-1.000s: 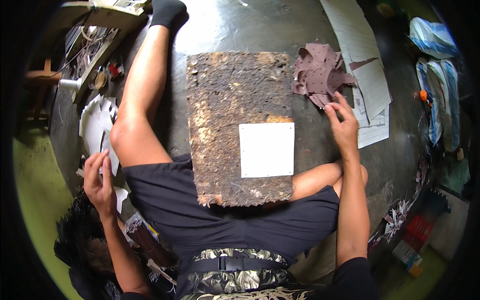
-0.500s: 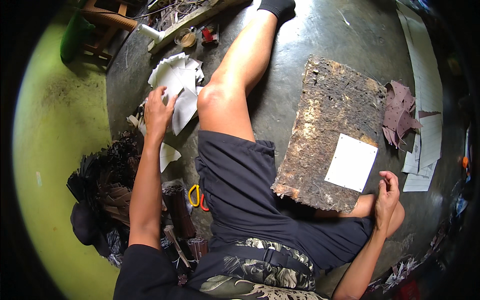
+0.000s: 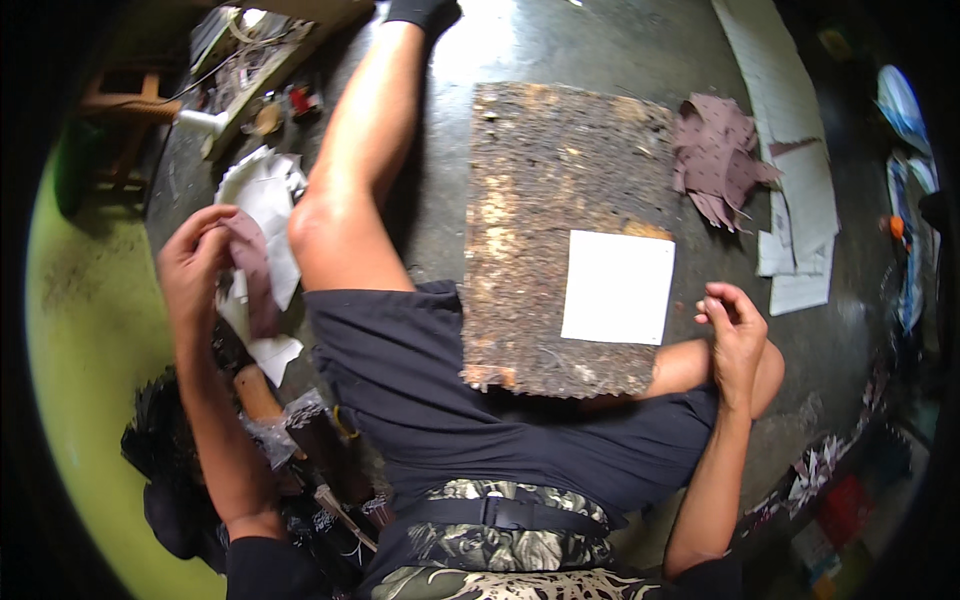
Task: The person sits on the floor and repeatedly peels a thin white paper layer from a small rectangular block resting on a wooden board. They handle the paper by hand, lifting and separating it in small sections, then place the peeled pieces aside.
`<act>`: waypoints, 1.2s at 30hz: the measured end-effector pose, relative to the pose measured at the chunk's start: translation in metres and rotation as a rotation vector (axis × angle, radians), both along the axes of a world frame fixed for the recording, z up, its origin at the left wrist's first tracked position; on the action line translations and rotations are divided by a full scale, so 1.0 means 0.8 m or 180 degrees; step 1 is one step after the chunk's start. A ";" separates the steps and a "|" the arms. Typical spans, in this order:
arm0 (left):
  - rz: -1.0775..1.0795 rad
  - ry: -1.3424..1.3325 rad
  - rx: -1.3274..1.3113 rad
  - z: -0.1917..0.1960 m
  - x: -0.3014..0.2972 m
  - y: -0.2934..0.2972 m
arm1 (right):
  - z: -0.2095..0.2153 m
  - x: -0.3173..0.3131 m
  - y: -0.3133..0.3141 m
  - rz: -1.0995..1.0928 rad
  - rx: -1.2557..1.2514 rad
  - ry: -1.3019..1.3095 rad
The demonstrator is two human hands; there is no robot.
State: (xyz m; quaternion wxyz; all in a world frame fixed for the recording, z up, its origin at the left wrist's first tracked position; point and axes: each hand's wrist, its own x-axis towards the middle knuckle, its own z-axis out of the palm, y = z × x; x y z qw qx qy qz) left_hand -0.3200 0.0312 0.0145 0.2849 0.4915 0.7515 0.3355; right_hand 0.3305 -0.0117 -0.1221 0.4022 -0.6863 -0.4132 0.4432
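The left hand (image 3: 195, 265) pinches a mauve cut piece (image 3: 252, 270) above the white paper patterns (image 3: 262, 200) by the knee, the right hand (image 3: 735, 335) curled loosely, apparently empty, beside the white sheet (image 3: 618, 287) on the worn board (image 3: 560, 230) — a thin piece could slip, or drag patterns along.

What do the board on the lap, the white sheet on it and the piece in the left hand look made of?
The board looks like worn chipboard or cork: rough, brown, flaky, with crumbling edges. The white sheet seems to be paper or thin card: flat, matte, with crisp corners. The mauve piece in the left hand looks like soft leather or fabric, since it hangs limp.
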 end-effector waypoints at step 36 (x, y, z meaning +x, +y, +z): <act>-0.2745 0.0026 0.0283 -0.042 0.431 0.007 | 0.081 -0.106 0.003 0.0263 -0.0483 0.1754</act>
